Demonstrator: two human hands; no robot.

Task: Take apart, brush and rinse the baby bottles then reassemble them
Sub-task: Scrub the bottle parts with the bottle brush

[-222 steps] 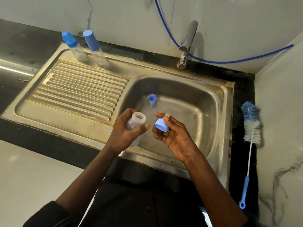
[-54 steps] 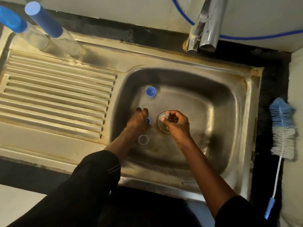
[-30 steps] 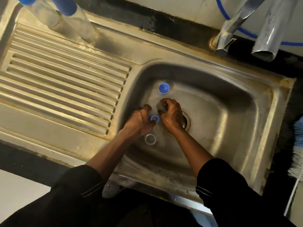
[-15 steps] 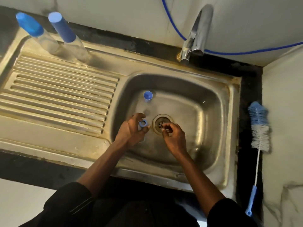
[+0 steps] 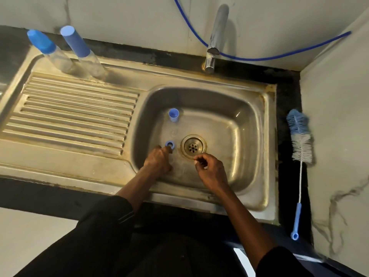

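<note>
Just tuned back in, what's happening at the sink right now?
A person has both hands in the sink basin. The left hand touches a blue ring on the basin floor; the right hand hovers curled beside the drain, its contents unclear. A blue cap stands nearby. Two capped bottles wait on the drainboard, the brush lies aside; no water runs.

Left hand (image 5: 158,159): palm down, knuckles up, fingers curled forward and downward; whether they grip anything beneath is unclear.
Left forearm (image 5: 135,186): bare, angled up and rightward out of a dark sleeve (image 5: 103,220).
Right hand (image 5: 209,169): back upward, fingers curled in, thumb tip against forefinger.
Right forearm (image 5: 239,212): bare, angled up and leftward.
Hands side by side, apart.
</note>
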